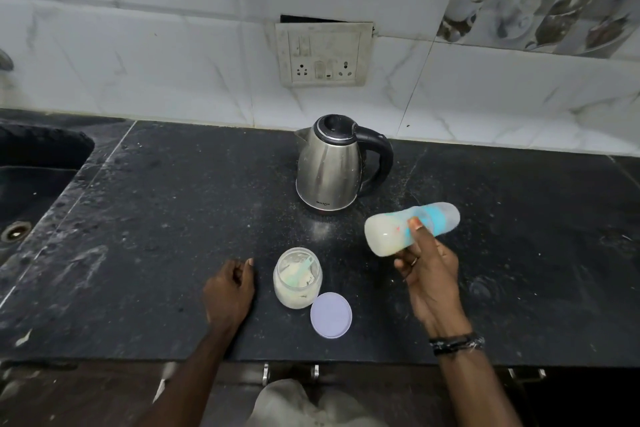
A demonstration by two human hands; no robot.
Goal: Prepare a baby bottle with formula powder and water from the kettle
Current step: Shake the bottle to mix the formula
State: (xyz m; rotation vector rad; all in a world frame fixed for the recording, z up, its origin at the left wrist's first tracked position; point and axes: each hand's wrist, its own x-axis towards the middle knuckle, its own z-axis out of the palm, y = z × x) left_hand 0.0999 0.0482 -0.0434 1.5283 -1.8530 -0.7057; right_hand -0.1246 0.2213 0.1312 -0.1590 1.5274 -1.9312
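Note:
My right hand [429, 274] grips a baby bottle [388, 230] and holds it nearly sideways above the counter, its blue collar and clear cap pointing right. Milky liquid fills the bottle. A steel kettle [329, 166] with a black handle stands behind it, lid closed. In front, an open formula jar [298, 279] holds pale powder and a light green scoop. Its lilac lid [331, 314] lies flat beside it. My left hand [230, 291] rests on the counter left of the jar, fingers loosely curled, holding nothing.
The dark stone counter [173, 218] carries spilled powder near the kettle. A black sink [31, 184] is set in at the left. A wall socket panel [323, 55] sits on the tiled wall behind. Drawer handles [265, 373] show below the front edge.

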